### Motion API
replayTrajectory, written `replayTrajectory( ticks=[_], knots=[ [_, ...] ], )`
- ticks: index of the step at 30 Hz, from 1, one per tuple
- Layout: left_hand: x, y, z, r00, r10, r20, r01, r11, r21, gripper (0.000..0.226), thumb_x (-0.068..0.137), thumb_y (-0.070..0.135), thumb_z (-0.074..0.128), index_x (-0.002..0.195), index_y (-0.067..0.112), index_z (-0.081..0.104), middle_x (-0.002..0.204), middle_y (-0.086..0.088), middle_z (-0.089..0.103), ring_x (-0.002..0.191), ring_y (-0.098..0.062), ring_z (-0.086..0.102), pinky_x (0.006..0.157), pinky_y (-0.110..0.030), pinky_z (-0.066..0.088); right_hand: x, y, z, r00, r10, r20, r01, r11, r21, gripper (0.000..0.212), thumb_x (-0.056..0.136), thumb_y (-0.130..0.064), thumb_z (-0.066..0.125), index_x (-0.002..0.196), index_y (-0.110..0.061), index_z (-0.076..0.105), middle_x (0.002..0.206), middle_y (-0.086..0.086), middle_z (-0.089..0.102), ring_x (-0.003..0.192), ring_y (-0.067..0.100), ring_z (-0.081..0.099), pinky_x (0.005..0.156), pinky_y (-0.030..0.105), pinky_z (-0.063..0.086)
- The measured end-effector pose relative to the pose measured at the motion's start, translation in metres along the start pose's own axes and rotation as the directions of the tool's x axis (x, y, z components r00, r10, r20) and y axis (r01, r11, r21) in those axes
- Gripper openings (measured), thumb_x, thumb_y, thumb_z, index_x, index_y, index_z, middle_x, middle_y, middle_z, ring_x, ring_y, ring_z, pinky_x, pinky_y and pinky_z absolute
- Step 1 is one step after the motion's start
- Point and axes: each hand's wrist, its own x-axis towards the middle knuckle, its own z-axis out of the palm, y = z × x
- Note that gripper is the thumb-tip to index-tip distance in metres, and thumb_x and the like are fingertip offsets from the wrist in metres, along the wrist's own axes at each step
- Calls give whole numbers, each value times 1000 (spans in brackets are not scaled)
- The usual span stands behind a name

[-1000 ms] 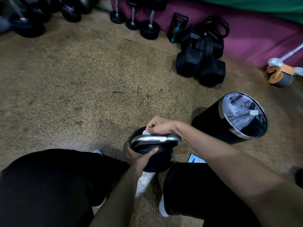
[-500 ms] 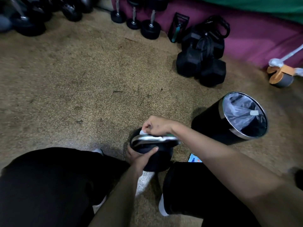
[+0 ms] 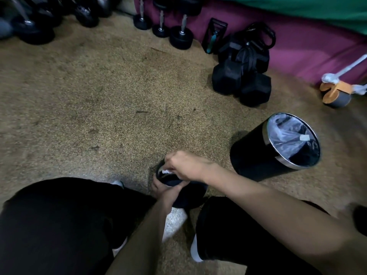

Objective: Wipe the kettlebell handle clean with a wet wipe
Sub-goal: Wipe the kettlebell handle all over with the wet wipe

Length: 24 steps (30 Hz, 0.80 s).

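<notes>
Kettlebell (image 3: 184, 197), black and round, sits on the speckled tan floor (image 3: 99, 100) between the person's two knees, low in the middle of the view; its handle is mostly hidden under the hands and blurred. At far left the left knee (image 3: 59, 219) in black fabric fills the corner; from it the left hand (image 3: 162, 187) reaches up and cups the near-left side of the kettlebell, fingers curled against the body. Just above, the right hand (image 3: 184, 165) is closed over the top of the handle, fingers pressed together on a wet wipe (image 3: 166, 171), of which only a small white scrap shows at the knuckles. Right of the hands stands a black bin (image 3: 256, 155) with a metal rim and a clear liner, near the kettlebell but not touching it. Along the far edge lie round dumbbells (image 3: 179, 36), then black hex dumbbells (image 3: 238, 82) against the magenta mat (image 3: 307, 52); an orange roller (image 3: 335, 92) sits at far right.
</notes>
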Motion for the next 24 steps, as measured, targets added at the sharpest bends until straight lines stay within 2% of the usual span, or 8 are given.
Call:
replayTrajectory(
  ticks=[2,4,8,11,13,17,21,24],
  knots=[
    [-4,3,-1,1000,-22,-2,22,999,25,145,50,40,109,168,21,26,170,-12,34,160,-31,33,129,-48,34,-8,-1,-5,999,-20,-39,18,999,-40,31,83,-9,59,113,-19,65,104,3,61,97,23,61,78,34,51],
    [-4,3,-1,1000,-27,-3,27,999,31,140,60,34,107,170,20,22,173,-13,27,163,-29,25,132,-45,28,-16,0,-6,998,-12,-67,10,999,-41,33,83,-9,60,116,-17,62,107,4,59,104,25,58,83,36,50],
    [-2,1,2,999,-39,-18,40,999,35,132,66,28,103,170,18,21,175,-13,21,165,-28,20,133,-43,22,-15,-4,11,997,-32,-72,23,992,-124,29,90,-23,48,115,-16,60,114,2,58,114,23,53,92,37,46],
    [-3,-1,2,999,-29,-24,30,998,47,125,73,29,97,170,18,20,178,-12,18,166,-27,17,134,-41,19,-15,-3,28,991,-127,-39,117,973,-200,27,92,-21,43,111,-15,62,130,-1,54,129,18,43,98,36,36],
    [-3,-1,3,999,-26,-32,28,998,54,123,75,23,97,170,17,19,178,-12,16,167,-27,13,135,-42,16,-20,1,27,985,-165,-55,153,972,-178,29,92,-20,47,116,-15,61,140,-2,48,136,17,35,106,35,29],
    [-4,0,4,999,-32,-17,33,998,48,132,70,29,101,172,17,18,179,-10,12,168,-24,7,136,-43,14,-23,7,18,992,-126,-6,122,970,-211,38,96,-20,41,134,-17,47,152,-2,31,144,16,20,116,31,7],
    [0,-3,6,999,-39,-32,41,998,51,115,81,24,93,170,17,20,179,-9,14,168,-26,10,135,-40,14,-19,-1,28,991,-134,-7,129,964,-234,40,97,-15,38,136,-15,44,155,-2,25,145,16,16,116,32,7],
    [1,-3,5,999,-34,-38,36,997,69,112,84,25,90,171,19,20,180,-8,13,168,-26,8,135,-40,13,-17,-1,31,982,-190,3,183,940,-286,37,96,-15,38,131,-14,51,152,-1,32,144,16,21,116,32,9]
  ],
)
